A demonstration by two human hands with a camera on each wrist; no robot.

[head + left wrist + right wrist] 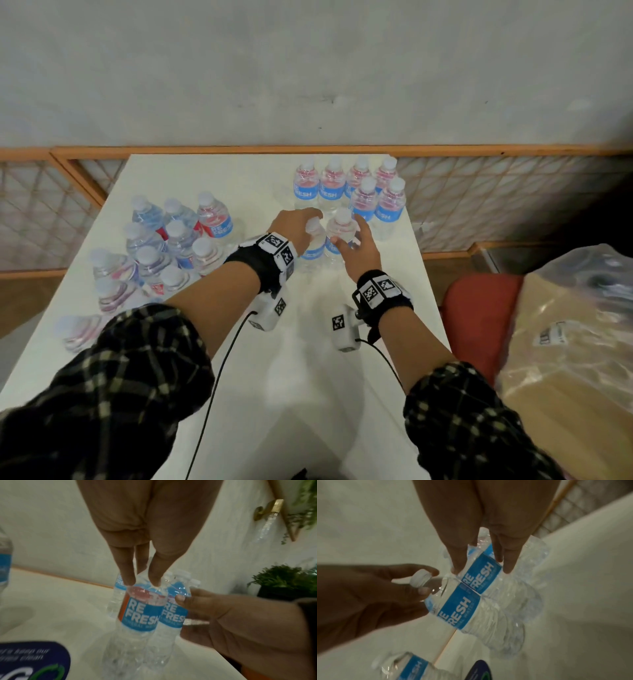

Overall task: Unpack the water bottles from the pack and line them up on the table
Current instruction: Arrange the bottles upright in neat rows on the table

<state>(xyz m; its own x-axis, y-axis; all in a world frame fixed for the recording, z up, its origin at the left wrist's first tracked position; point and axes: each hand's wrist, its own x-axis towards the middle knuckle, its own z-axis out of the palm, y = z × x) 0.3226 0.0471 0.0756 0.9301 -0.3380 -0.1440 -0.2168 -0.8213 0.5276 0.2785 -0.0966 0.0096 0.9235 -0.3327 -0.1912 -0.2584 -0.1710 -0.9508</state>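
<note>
Two clear water bottles with blue labels stand side by side on the white table [308, 377], in front of a group of several upright bottles [349, 192] at the back right. My left hand [313, 222] pinches the white cap [419, 580] and neck of the left bottle [142, 612]. My right hand [347, 233] holds the right bottle [481, 568], thumb on one side and fingers on the other. The pack of bottles [154, 253], in clear wrap, sits at the table's left.
The table's right edge runs close beside the two bottles. Beyond it stand a red chair [479, 308] and a brown package in plastic [565, 342]. A potted plant [283, 581] shows at the right, with the wall behind the table.
</note>
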